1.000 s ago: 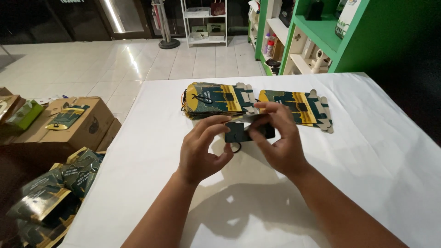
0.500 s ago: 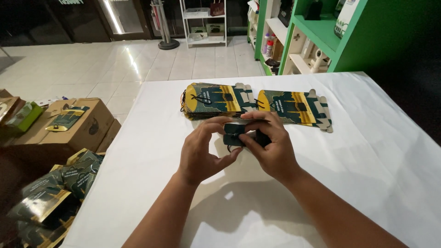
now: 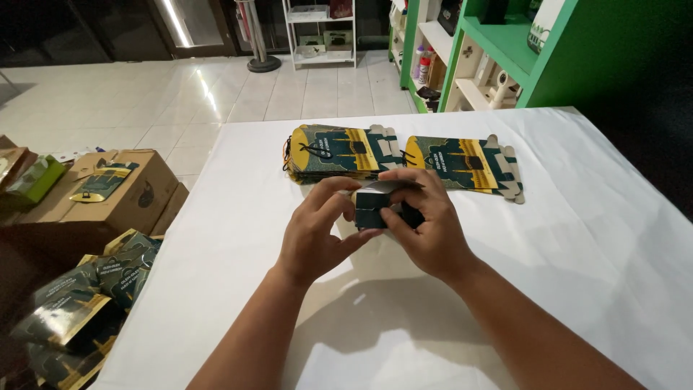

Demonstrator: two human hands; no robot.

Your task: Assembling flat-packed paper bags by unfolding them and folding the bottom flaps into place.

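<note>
- The left hand (image 3: pixel 312 232) is curling around the left end of a small dark box (image 3: pixel 374 209), thumb pressing from the near side and fingers bending over the top; the grip is narrow and closed on the box.
- The right hand (image 3: pixel 426 227) is gripping the right end of the same box, fingers wrapping over its far edge and thumb lying across its front; this hand too is closed on the box.
- The small dark box is sitting between both hands, above the middle of the white table (image 3: pixel 592 253), just near of the flat stacks. It is showing a dark green printed face and a pale grey inner flap standing up at the top; most of its body is hiding behind the fingers.
- The box is appearing to be thin folded card with crisp edges; whether it is fully formed cannot be told.
- A left stack of flat cartons (image 3: pixel 336 152) is lying on the table just far of the hands, dark green with a yellow panel, tabs cut along its right edge.
- A right stack of flat cartons (image 3: pixel 462 165) is lying beside it, same print.
- A brown cardboard box (image 3: pixel 119 195) is standing on the tiled floor to the left, with glossy dark pouches (image 3: pixel 79 303) piling near of it.
- Green shelving (image 3: pixel 505 50) is standing at the far right.
</note>
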